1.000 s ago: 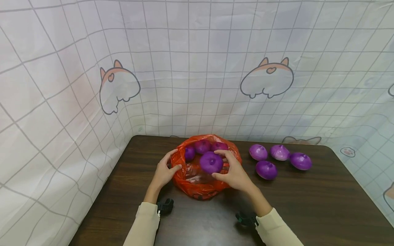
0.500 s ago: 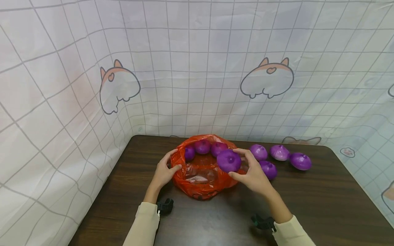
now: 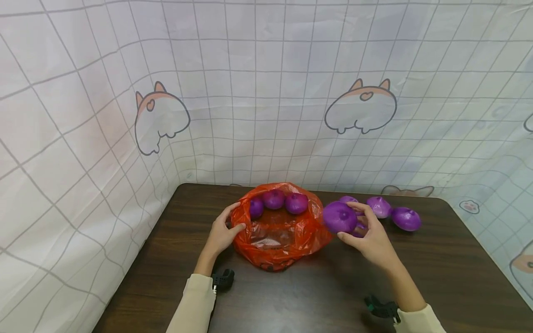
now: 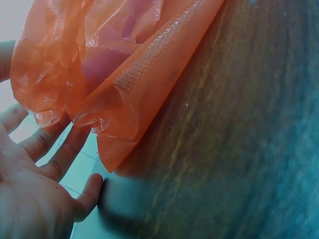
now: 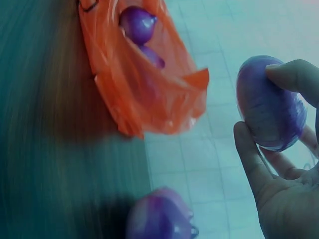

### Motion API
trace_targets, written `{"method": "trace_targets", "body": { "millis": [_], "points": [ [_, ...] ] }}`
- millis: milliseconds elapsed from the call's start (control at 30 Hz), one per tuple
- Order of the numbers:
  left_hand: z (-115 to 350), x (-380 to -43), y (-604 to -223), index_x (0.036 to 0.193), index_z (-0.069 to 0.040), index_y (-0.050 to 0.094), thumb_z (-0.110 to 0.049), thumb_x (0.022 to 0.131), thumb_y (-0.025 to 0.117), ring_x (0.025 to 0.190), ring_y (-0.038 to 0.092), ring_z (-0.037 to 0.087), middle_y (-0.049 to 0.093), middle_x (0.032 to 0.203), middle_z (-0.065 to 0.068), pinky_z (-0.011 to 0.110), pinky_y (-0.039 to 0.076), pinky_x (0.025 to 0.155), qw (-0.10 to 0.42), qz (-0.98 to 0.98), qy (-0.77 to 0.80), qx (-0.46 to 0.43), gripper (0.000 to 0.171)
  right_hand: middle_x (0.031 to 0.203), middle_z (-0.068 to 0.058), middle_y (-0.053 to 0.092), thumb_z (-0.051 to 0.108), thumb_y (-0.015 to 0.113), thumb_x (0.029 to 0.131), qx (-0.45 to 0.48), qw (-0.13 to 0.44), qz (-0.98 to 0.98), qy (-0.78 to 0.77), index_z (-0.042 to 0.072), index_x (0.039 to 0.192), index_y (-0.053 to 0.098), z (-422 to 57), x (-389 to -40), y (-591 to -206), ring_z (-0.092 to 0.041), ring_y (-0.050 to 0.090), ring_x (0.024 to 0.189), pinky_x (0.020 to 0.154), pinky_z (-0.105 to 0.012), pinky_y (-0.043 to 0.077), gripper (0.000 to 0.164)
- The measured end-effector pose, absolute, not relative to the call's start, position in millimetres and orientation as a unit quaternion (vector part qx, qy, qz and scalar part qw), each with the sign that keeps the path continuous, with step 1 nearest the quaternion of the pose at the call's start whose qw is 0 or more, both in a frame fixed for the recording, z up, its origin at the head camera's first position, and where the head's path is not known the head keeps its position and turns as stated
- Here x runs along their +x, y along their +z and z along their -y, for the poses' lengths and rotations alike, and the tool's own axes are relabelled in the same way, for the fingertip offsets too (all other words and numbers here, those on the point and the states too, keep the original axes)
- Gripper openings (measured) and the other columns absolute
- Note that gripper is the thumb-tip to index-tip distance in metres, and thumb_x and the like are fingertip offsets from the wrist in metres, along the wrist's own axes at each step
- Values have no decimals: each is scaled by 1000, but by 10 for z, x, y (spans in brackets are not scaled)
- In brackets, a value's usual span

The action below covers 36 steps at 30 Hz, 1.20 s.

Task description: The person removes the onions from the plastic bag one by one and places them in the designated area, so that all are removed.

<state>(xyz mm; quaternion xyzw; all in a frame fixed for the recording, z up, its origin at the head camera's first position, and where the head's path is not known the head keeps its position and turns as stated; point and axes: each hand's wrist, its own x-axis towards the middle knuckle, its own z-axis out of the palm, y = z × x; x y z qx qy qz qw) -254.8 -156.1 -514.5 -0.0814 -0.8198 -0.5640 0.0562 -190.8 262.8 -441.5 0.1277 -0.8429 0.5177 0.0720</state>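
In the head view, my right hand [image 3: 374, 238] grips a purple onion [image 3: 339, 216] by its sides, raised just right of the bag. The right wrist view shows that onion [image 5: 271, 104] between thumb and fingers. My left hand [image 3: 220, 236] holds the left side of an open red plastic bag [image 3: 275, 263], thumb at its rim. In the left wrist view, the bag's film [image 4: 114, 99] hides the tips of some fingers. Inside the bag sit three onions, one of them a reddish-purple onion [image 3: 273, 199] in the middle.
More onions lie on the dark wooden table [image 3: 441, 273] at the right, including a pale onion [image 3: 379, 207] and a darker onion [image 3: 405, 218]; others are partly hidden behind my right hand. A white gridded cloth [image 3: 266, 92] hangs behind and beside the table.
My right hand has carried the onion rightward from over the bag's mouth to beside the bag's right rim. The bag's right side now bulges outward. My left hand stays put.
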Motion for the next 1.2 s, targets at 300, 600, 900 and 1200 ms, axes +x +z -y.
{"method": "trace_targets", "body": {
  "millis": [300,600,900,1200],
  "points": [
    [1558,-2548,-5145,149,-29,51,-14,92,75,109,61,29,63,126,12,46,55,94,54,818,-567,-81,63,151,-12,39,11,80,88,109,92,828,542,12,153,36,-2904,-1819,-4487,6,54,116,87,-11,53,78],
    [1569,-2537,-5139,148,-30,51,-15,91,75,110,60,30,63,129,12,47,55,94,57,820,-564,-76,63,145,-14,40,10,79,89,69,121,837,530,7,153,33,-3207,-1816,-4632,9,53,111,85,-8,52,79],
    [1568,-2540,-5143,148,-29,51,-15,91,75,107,61,30,63,128,13,47,56,92,54,821,-564,-78,63,142,-21,45,15,81,89,17,144,861,487,3,153,33,-3476,-1860,-4746,10,52,99,81,-3,46,81],
    [1560,-2544,-5142,149,-29,51,-15,91,75,110,61,30,63,129,12,47,55,94,55,821,-563,-79,64,138,-21,44,16,82,87,-7,161,862,481,0,151,33,-3606,-1886,-4844,7,50,96,79,-3,45,81]
  ]
}}
